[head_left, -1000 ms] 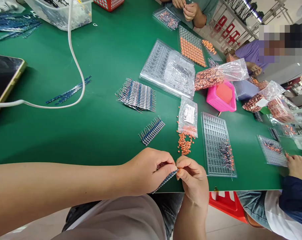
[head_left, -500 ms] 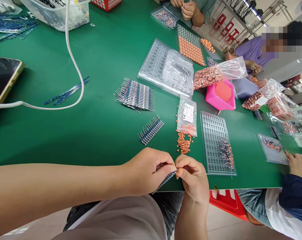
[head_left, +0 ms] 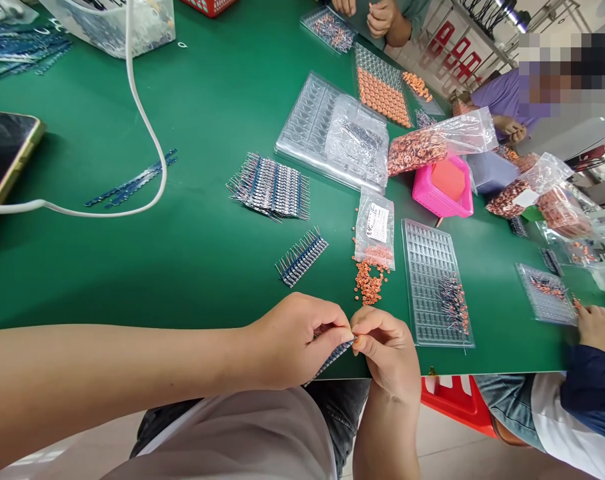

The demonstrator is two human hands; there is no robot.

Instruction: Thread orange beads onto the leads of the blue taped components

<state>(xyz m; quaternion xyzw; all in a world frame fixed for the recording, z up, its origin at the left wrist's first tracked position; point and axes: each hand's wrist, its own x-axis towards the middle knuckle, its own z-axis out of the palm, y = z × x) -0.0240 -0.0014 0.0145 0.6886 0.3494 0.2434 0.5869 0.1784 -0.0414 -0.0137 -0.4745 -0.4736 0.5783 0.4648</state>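
My left hand (head_left: 302, 340) is closed on a blue-taped strip of small leaded components (head_left: 333, 357), which slants down toward the table's front edge. Fingertip to fingertip with it, my right hand (head_left: 388, 347) pinches at the strip's upper end, where a tiny orange ring (head_left: 355, 339) shows between the fingers. Just beyond my hands lies a pile of orange rings (head_left: 369, 283), spilling from a labelled clear bag (head_left: 375, 227). Another component strip (head_left: 302, 257) rests to the left of the bag, with a stack of such strips (head_left: 271, 187) behind it.
To the right is a clear ribbed tray (head_left: 417, 287) holding loose leaded parts with orange rings. Farther back are a larger clear tray (head_left: 302, 127), a pink basket (head_left: 422, 190) and bags of rings (head_left: 417, 152). A white cable (head_left: 147, 120) and phone (head_left: 7, 153) lie left. Co-workers sit around.
Almost nothing has changed; the view has shifted slightly. Both hands keep the same pinch on the strip. The far co-worker's two hands have moved a little apart.
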